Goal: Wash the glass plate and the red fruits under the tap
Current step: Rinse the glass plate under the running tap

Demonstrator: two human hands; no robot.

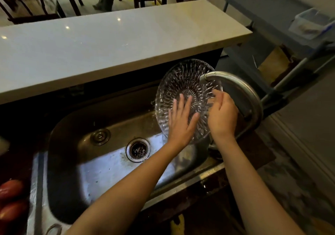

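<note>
Right grip closes on the right rim of the glass plate, with the fingers curled over the edge. I judge this is the holding hand: it carries the weight so the other one is free to work. Left grip holds nothing. Its fingers are straight and spread, and the palm lies flat against the patterned face of the plate, which looks like a rubbing position and not a carrying one.

The plate is tilted, its face turned toward the person and its lower edge pointing down into the sink. I think this tilt is on purpose, so the water can run off the glass and fall into the basin, not on the counter behind. The mouth of the tap hangs just above the upper right part of the plate, near the right fingers. Small drops fly from the left rim, so water seems to be running.

Below, the drain is open, and a round stopper lies beside it on the basin floor.

The red fruits wait well apart, at the left side next to the sink — not yet under the tap. So the plate part of the task is in hand, and the fruits are left to do.
</note>
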